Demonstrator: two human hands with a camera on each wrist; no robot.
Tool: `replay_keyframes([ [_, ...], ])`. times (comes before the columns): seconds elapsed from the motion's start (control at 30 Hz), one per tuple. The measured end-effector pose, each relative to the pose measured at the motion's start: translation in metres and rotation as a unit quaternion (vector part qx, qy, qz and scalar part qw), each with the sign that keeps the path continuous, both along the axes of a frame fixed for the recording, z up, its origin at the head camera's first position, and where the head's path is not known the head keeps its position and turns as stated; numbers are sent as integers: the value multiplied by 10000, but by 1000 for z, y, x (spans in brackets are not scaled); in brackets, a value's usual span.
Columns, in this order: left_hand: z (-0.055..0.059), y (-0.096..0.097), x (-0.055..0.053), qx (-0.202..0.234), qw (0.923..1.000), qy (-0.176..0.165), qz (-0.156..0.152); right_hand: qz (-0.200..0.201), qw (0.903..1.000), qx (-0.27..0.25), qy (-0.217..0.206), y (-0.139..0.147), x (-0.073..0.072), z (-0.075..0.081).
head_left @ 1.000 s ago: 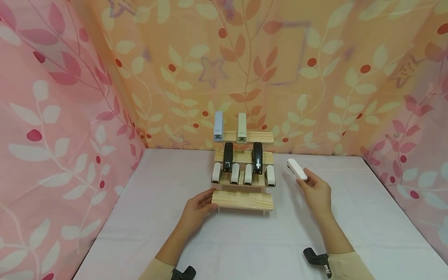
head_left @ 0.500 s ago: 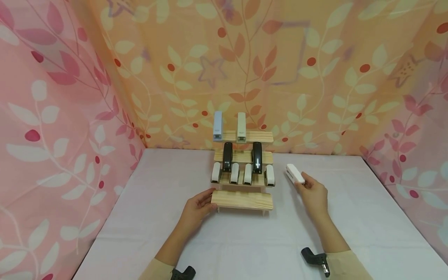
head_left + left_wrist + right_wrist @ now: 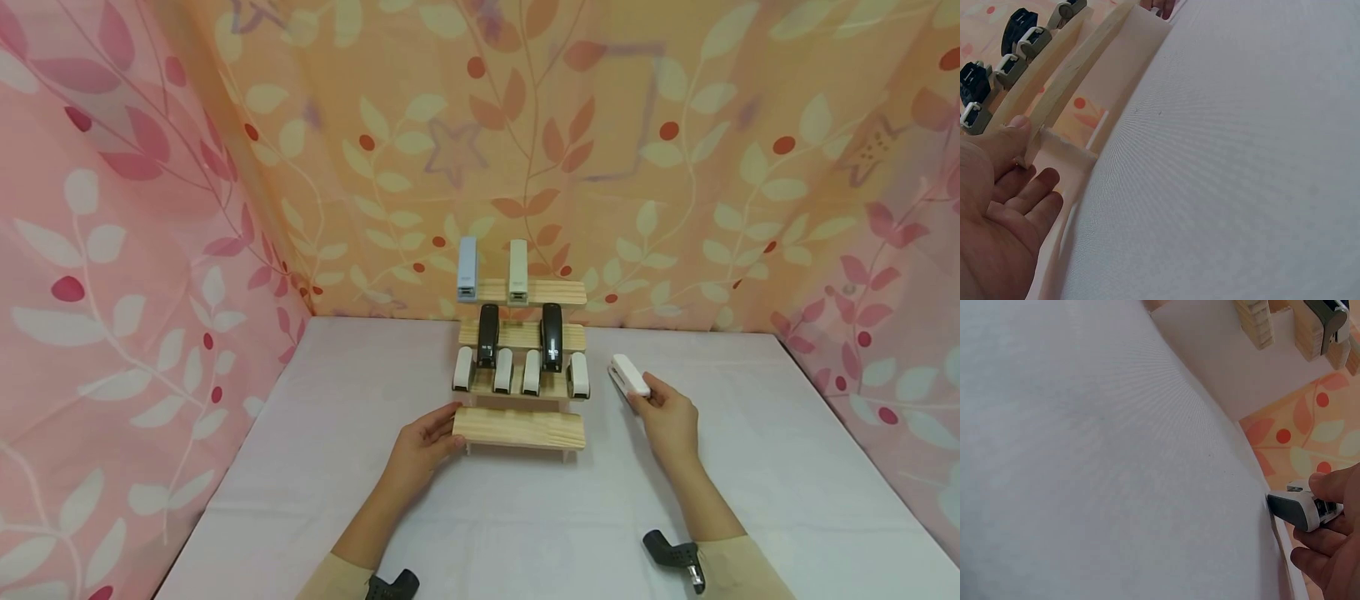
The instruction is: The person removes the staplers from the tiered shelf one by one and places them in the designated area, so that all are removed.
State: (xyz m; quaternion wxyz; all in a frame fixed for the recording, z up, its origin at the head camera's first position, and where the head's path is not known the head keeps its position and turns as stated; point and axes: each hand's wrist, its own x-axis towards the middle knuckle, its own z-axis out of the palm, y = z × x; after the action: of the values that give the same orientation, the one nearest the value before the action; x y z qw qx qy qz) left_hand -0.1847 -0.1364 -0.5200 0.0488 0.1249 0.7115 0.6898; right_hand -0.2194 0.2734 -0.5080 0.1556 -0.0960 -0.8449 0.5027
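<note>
A small white stapler [image 3: 628, 377] is pinched by its near end between the thumb and fingers of my right hand [image 3: 671, 423], to the right of the tiered wooden rack [image 3: 519, 428]. In the right wrist view the dark underside of this stapler [image 3: 1291, 511] shows. My left hand [image 3: 422, 446] grips the left end of the rack's lowest shelf. The left wrist view shows the thumb [image 3: 1019, 123] on the wood and the other fingers curled below. Several white staplers, among them one at the right end [image 3: 578, 376], stand on the second shelf from the bottom.
Above them are two black staplers [image 3: 552, 337]. The top shelf carries a blue stapler [image 3: 468, 268] and a pale green stapler [image 3: 518, 272]. A white cloth [image 3: 360, 375] covers the table, with patterned curtains [image 3: 337, 167] behind and at both sides.
My right hand has moved slightly left and toward me, bringing the white stapler lower in the view. My left hand and the rack have stayed in place.
</note>
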Motion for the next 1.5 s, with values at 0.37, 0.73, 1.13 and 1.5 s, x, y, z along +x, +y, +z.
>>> replay_keyframes([
  [0.37,-1,0,0,5,10000,-6,31,100,9987,504,-28,-2,-1,-6],
  [0.73,1,-1,0,29,10000,9,-72,108,9952,969,29,-4,0,-12],
  [1.13,0,-1,-1,131,9999,59,-54,126,9893,1441,171,-8,-1,-13],
  [1.5,0,-1,0,58,9999,76,-78,780,9901,1048,-520,1,3,6],
])
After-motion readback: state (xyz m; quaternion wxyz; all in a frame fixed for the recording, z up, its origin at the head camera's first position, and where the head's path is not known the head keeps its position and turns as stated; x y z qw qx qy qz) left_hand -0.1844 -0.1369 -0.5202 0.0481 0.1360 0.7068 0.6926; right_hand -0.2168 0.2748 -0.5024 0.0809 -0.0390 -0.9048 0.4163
